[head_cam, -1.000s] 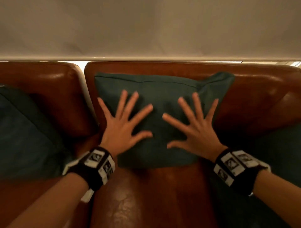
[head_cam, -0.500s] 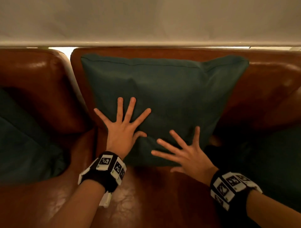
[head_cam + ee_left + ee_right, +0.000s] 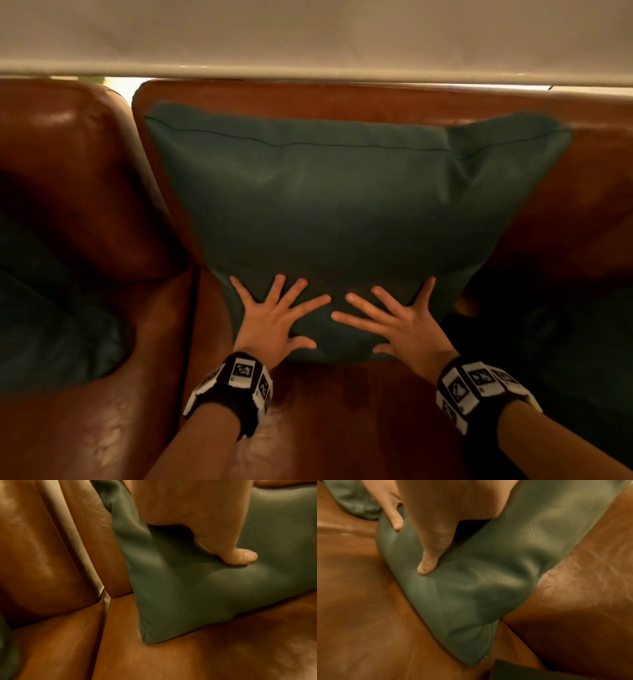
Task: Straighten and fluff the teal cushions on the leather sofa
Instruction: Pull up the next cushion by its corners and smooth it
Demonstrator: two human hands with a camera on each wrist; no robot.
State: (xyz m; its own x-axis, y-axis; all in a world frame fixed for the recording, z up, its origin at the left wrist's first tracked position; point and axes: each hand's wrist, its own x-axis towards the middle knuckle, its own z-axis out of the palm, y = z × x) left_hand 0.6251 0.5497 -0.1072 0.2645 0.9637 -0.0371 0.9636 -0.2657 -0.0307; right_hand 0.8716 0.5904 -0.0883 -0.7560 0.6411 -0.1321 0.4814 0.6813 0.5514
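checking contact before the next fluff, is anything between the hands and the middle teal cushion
Nothing visible is. The left hand and right hand both lie flat with spread fingers directly on the lower front of the middle teal cushion, which leans against the leather sofa backrest.

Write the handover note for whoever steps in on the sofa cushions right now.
Left hand: open, fingers spread, pressing flat on the lower part of the middle teal cushion.
Right hand: open, spread, pressing the same lower edge beside it.
Middle teal cushion stands upright against the leather sofa backrest; its top right corner is creased.
Left teal cushion slumps on the next seat; right teal cushion lies in shadow, its state unclear.
Done: middle cushion set upright. Left: smooth its corner, then do the other two.
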